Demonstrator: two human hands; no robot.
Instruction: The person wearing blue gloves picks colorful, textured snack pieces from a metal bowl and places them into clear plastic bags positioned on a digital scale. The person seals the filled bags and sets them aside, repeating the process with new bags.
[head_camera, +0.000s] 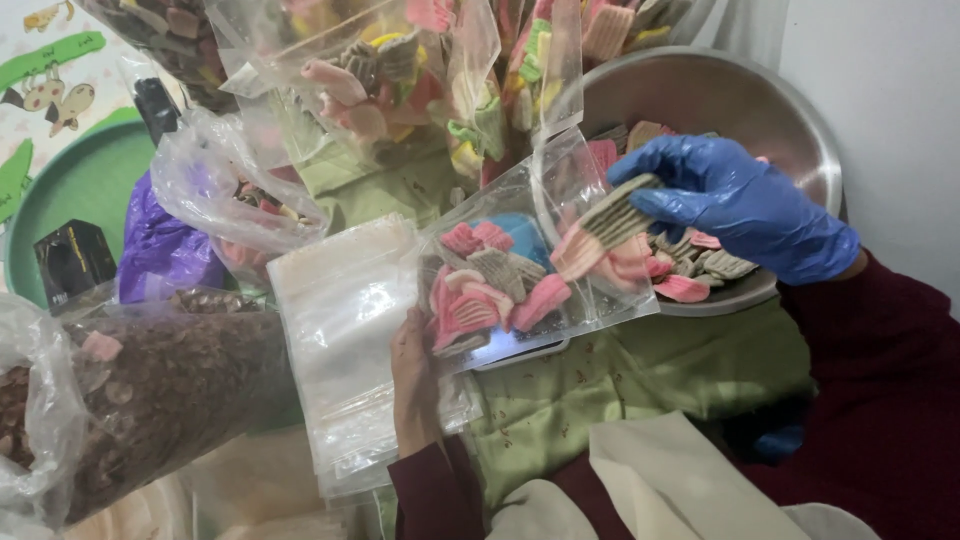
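Observation:
My left hand (414, 380), bare, grips the lower left edge of a clear plastic bag (560, 190) part-filled with pink, grey and white ridged snacks (490, 285). My right hand (735, 200), in a blue glove, holds a small stack of grey ridged snacks (615, 215) at the bag's open mouth. Behind my right hand sits a large steel bowl (740, 100) with more of the coloured snacks (700, 270) in it.
A pile of empty clear bags (345, 340) lies left of my left hand. Filled snack bags (400, 70) are stacked at the top. A large bag of brown pieces (160, 390) lies at the left, with a purple bag (165, 250) and a green tray (70, 190) behind.

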